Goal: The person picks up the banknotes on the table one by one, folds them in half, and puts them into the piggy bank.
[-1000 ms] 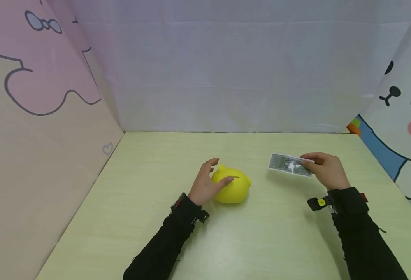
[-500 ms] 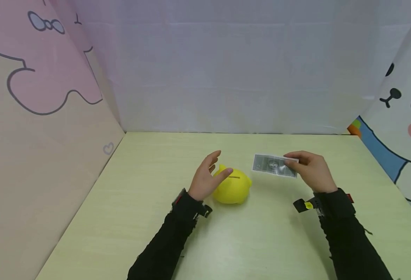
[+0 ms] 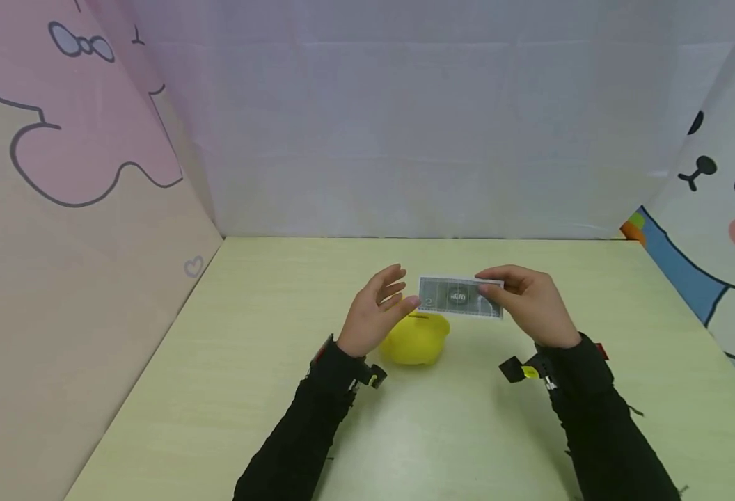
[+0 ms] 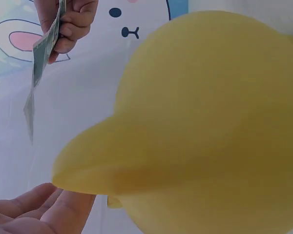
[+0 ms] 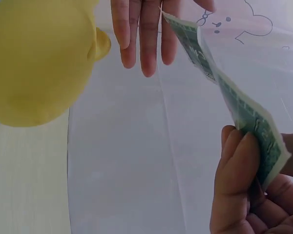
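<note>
A yellow piggy bank point(image 3: 414, 344) with a slot on top stands on the table. Pinched by its right end between thumb and fingers of my right hand point(image 3: 530, 306), a green-grey banknote point(image 3: 458, 296) hangs over the back of the bank. My left hand point(image 3: 374, 313) is held up at the bank's left, fingers loosely spread, thumb overlapping the note's left end in the head view. In the right wrist view the note point(image 5: 254, 122) is creased across its middle, and the left fingers point(image 5: 149, 44) hold nothing. The piggy bank point(image 4: 210, 122) fills much of the left wrist view.
The pale wooden table point(image 3: 267, 292) reaches back to a white sheet point(image 3: 405, 139). A printed panel point(image 3: 79, 209) with a pink cartoon stands on the left, and another panel point(image 3: 718, 229) with a white cartoon animal on the right. Dark sleeves with wrist bands cover both forearms.
My right hand has carried the banknote leftward, from the right of the piggy bank to over it. My left hand has lifted slightly off the bank's side, its fingers rising.
</note>
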The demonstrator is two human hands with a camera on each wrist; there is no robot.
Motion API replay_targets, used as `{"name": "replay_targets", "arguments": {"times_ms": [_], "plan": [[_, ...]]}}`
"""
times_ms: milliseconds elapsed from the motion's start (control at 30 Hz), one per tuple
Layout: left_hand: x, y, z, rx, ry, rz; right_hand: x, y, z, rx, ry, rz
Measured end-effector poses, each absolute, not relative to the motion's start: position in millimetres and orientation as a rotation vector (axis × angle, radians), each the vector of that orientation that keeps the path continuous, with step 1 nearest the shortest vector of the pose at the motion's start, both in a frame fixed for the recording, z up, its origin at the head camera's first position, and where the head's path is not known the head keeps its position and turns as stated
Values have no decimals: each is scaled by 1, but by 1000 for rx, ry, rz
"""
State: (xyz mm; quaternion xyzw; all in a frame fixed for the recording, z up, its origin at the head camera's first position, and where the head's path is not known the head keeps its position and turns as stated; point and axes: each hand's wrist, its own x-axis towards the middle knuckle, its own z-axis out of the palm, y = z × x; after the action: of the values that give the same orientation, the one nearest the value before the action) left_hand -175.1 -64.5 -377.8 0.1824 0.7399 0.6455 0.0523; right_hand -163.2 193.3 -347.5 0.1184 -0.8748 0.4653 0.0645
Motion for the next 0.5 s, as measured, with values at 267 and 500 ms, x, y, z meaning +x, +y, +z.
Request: {"name": "replay_targets", "arguments": {"times_ms": [267,500], "plan": [[-172,-65,-376,551,2158,1975,-164,177,-345,466,-2587,1511],[-172,-66,-373,523,2130,2065,-167,165,-348,485,-2564,1604]]}}
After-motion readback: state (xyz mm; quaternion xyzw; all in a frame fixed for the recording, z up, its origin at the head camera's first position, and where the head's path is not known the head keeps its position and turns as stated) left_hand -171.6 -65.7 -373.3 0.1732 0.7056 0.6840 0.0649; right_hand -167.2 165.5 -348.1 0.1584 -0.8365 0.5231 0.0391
